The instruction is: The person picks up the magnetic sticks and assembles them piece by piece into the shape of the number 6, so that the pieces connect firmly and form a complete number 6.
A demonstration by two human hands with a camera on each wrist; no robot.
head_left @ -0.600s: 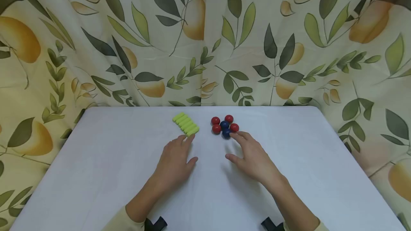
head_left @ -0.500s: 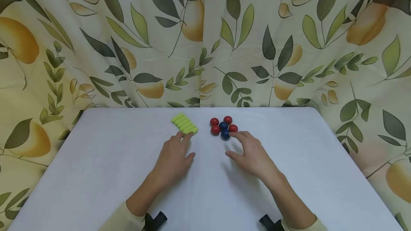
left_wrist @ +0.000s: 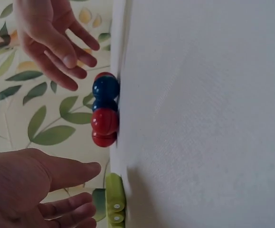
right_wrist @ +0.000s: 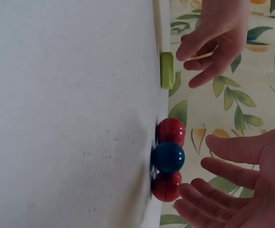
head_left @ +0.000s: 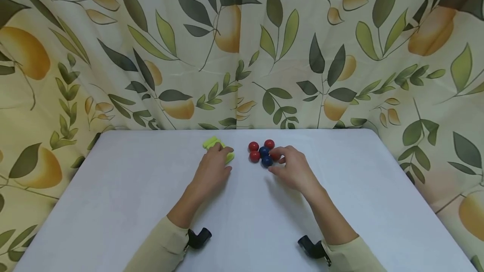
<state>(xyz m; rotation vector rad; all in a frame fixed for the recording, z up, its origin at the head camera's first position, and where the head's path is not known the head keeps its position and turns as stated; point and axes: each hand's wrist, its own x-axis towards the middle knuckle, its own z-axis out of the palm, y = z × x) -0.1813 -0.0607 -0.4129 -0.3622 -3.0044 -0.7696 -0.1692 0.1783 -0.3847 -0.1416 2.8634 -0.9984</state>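
Several lime-green short rods (head_left: 210, 141) lie side by side on the white table, partly hidden by my left hand (head_left: 212, 168). That hand hovers just above the rods, fingers loosely bent, with a gap showing in the left wrist view. To their right sits a cluster of glossy balls: several red balls (head_left: 253, 146) and two blue balls (head_left: 266, 161). My right hand (head_left: 296, 172) is at the cluster's near right side, its fingers covering part of one red ball. In the right wrist view its fingers (right_wrist: 227, 173) are spread beside the balls, gripping nothing.
The white table (head_left: 132, 205) ends at a back edge a little beyond the rods and balls. Behind it hangs a curtain (head_left: 280, 66) printed with leaves and fruit. A black wrist camera (head_left: 199, 237) is on the left sleeve, another black camera (head_left: 313, 247) on the right.
My left hand has moved forward from the rods' near edge to over them. The right hand has shifted slightly forward over the right red ball. Rods and balls have stayed in place.
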